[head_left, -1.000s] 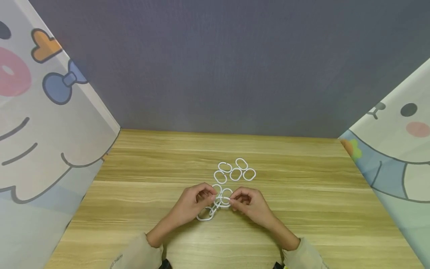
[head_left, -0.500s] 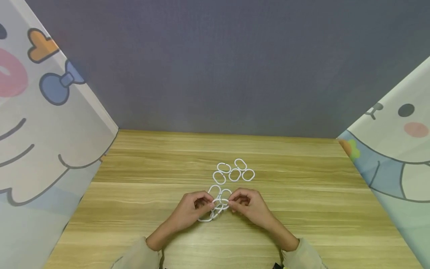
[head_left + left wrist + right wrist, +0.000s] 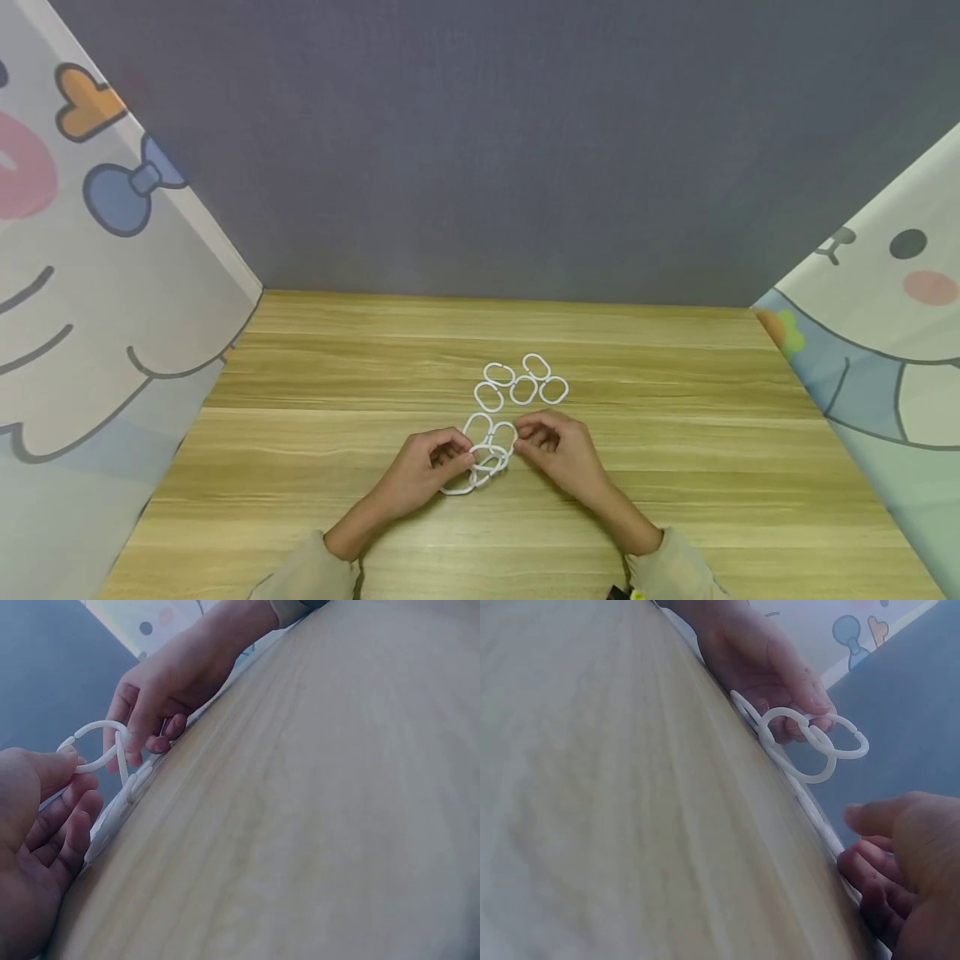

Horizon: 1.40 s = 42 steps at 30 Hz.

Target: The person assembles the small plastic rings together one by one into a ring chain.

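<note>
My left hand (image 3: 422,467) pinches a white oval plastic ring (image 3: 849,754) between thumb and index finger. The ring is lifted off the table and hooked through another white ring (image 3: 786,712), which tilts up from the tabletop. More linked white rings (image 3: 459,492) lie under and beside the left fingertips, partly covered. My right hand (image 3: 564,454) is just right of this cluster, fingers loosely bent. In the right wrist view its thumb and fingers are apart and hold nothing. A white ring (image 3: 506,425) lies beside its fingertips.
Several loose white rings (image 3: 523,391) lie in a group farther back on the wooden table (image 3: 675,392). A grey panel (image 3: 480,167) stands behind the table. Cartoon-printed panels (image 3: 180,275) rise at both sides.
My right hand has let go of the ring and drawn a little back and away. The pinched ring has shifted slightly left with my left hand. The rear rings stay put.
</note>
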### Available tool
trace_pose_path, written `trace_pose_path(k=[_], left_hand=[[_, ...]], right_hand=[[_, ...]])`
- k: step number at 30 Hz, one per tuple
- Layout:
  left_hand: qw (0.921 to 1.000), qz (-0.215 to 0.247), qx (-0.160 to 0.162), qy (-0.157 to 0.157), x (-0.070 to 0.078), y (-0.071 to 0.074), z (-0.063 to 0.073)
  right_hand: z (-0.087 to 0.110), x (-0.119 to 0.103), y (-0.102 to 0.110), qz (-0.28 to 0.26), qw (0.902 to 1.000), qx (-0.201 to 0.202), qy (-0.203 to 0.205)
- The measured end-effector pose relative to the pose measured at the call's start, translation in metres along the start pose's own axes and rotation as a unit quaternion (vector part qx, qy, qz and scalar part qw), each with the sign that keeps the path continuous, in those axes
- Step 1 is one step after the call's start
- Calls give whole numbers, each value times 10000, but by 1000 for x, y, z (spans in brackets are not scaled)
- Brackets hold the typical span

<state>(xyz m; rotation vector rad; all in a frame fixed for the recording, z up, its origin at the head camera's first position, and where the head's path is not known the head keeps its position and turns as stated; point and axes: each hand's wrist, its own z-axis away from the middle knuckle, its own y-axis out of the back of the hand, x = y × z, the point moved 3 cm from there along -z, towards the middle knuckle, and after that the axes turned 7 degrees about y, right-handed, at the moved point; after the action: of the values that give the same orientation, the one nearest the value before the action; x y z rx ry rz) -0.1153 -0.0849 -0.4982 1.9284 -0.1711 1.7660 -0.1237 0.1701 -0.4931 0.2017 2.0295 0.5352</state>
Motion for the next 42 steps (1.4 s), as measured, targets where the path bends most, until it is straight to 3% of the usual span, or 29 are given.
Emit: trace_pose_path(k=[5,17,23,30,37,42], left_hand=[[10000,34,51,-73,0,0,0],[9999,-42,16,-137,-2,0,-1],[9999,8,14,-120,-2,1,0],[9999,31,3,-106,0,1,0],[9998,-6,-20,-185,-2,1,0],[10000,-14,-46,-75,-2,1,0]], right_hand=[[-1,0,0,550,9979,0,346],[-3,-2,-4,1575,9864,-465,64],[-6,-3,-8,2067,9762,-661,-49],[-7,-3,-7,2152,9746,-620,-42],[-6,-3,-3,2212,9728,-472,497],[-6,0,1,1932,9776,-394,739]])
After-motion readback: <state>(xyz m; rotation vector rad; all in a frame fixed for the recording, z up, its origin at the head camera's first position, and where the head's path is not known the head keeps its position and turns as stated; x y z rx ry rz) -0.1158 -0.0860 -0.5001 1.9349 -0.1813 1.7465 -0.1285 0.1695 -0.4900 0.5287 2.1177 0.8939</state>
